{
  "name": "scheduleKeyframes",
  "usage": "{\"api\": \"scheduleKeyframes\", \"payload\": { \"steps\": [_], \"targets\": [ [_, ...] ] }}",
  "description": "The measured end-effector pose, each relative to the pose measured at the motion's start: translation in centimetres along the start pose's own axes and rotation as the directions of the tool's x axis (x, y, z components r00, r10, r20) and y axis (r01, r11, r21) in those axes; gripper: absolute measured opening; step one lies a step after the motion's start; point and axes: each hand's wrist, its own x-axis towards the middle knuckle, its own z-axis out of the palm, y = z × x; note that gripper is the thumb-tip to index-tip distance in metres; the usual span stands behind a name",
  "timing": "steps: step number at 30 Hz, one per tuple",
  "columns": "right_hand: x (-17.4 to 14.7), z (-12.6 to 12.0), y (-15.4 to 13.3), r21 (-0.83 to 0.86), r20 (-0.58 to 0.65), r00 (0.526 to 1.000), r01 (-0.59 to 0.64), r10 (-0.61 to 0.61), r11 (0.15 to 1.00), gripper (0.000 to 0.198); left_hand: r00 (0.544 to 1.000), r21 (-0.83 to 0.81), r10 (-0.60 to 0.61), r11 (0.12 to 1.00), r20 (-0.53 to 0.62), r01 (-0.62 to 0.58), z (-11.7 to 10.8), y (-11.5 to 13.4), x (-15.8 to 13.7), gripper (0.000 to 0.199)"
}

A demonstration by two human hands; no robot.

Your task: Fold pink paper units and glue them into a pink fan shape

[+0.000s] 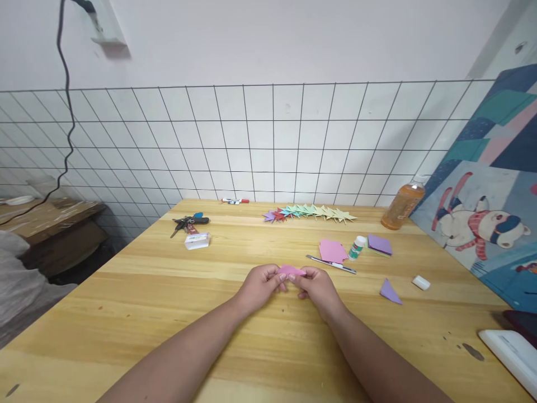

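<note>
Between my two hands is a small piece of pink paper (291,270), partly covered by the fingers. My left hand (262,285) pinches its left end with thumb and forefinger. On its right end my right hand (318,286) has the same kind of grip. Just beyond my right hand lie a utility knife (331,264) and a stack of pink paper squares (333,251). A glue stick (357,247) stands beside the stack, close to some purple paper squares (380,244). Farther right, a folded purple paper triangle (390,291) rests on the table.
A chain of folded paper (310,211) in several colours lies at the back, with markers (235,201) to its left. Keys (188,223) and a small white box (197,240) sit at left. At right are a bottle (403,204), an eraser (421,282) and a white device (509,355).
</note>
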Motion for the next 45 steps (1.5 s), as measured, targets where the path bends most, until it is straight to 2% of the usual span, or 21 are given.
{"api": "scheduleKeyframes", "payload": {
  "steps": [6, 16, 22, 26, 33, 45],
  "targets": [
    [0.0, -0.8, -0.2, 0.056, -0.035, 0.998, -0.041, 0.043, 0.998, 0.032, 0.999, 0.073, -0.031, 0.997, 0.012, 0.030, -0.7, 0.0, 0.1, 0.034],
    [0.2, -1.8, 0.0, 0.086, 0.042, 0.995, -0.091, 0.088, 0.992, 0.031, 0.996, 0.059, -0.065, 0.996, 0.053, 0.062, -0.5, -0.4, 0.0, 0.034],
    [0.2, -1.6, 0.1, 0.076, -0.019, 0.999, 0.034, -0.033, 0.997, 0.032, 0.990, -0.048, -0.118, 0.991, 0.083, 0.122, -0.6, -0.7, 0.1, 0.032],
    [0.0, -0.3, 0.0, 0.011, 0.026, 1.000, 0.008, -0.008, 1.000, 0.045, 0.991, -0.086, -0.115, 0.989, 0.071, 0.121, -0.5, -0.7, 0.1, 0.034],
    [0.1, 0.6, 0.3, -0.197, -0.076, 0.989, 0.107, -0.123, 0.975, 0.028, 0.992, -0.031, -0.096, 0.995, 0.083, 0.099, -0.3, -0.6, 0.2, 0.038],
    [-0.2, -0.2, -0.4, -0.255, -0.059, 0.985, 0.144, -0.164, 0.956, 0.024, 0.983, -0.039, -0.141, 0.988, 0.121, 0.146, -0.7, -0.6, 0.2, 0.039]
  ]
}}
